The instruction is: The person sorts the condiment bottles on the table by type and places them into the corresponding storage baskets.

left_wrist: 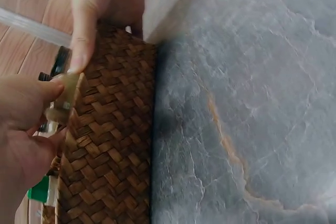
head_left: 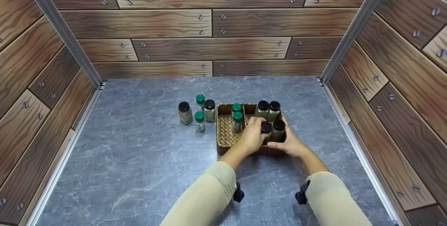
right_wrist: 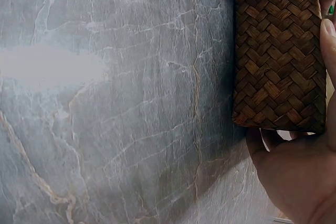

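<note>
A woven basket [head_left: 225, 146] with two compartments stands on the table. My left hand [head_left: 252, 136] pinches a black-capped spice jar [head_left: 266, 127] at the near side of the right compartment; in the left wrist view the jar [left_wrist: 67, 94] is just inside the basket wall [left_wrist: 115, 129]. My right hand [head_left: 293, 145] grips the basket's near right corner, thumb over the front rim and fingers along the outer right side. Other black-capped jars [head_left: 278, 130] stand in that compartment. Two green-capped jars [head_left: 237, 122] stand in the left compartment, by the divider. Their lower parts are partly hidden.
Left of the basket, two black-capped jars [head_left: 185, 114] and two green-capped jars [head_left: 200, 122] stand on the grey marbled table [head_left: 139, 156]. Wood-patterned panels [head_left: 167, 25] enclose the table at the back and both sides.
</note>
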A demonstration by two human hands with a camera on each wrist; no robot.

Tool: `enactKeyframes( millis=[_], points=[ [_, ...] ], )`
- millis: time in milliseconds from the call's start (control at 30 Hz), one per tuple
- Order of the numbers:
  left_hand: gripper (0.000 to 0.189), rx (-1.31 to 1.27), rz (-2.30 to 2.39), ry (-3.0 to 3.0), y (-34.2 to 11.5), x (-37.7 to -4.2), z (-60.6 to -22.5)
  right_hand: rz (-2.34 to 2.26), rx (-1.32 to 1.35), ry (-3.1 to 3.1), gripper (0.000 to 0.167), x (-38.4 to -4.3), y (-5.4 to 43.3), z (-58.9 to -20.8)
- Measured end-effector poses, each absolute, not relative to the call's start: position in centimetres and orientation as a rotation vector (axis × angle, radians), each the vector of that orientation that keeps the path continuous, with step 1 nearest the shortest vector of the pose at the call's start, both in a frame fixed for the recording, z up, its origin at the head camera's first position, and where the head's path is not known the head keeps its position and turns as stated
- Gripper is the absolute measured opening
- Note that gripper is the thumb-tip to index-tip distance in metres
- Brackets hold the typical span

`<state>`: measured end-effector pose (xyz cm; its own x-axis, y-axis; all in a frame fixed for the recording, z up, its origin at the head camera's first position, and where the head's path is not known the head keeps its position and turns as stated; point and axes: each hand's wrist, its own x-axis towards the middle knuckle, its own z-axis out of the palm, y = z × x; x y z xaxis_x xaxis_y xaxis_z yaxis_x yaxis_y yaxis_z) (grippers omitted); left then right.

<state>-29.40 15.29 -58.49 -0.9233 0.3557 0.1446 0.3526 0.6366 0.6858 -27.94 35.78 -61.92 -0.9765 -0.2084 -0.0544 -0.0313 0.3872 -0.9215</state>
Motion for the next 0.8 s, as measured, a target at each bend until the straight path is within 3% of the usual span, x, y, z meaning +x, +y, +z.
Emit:
enactKeyframes(
  millis=[800],
  points=[
    [0.044, 0.521, 1.086, 2.889, 16.7, -30.2, -58.3, -1.615, -0.180, 2.494, 0.135, -27.9, 35.7, -61.7]
  ],
)
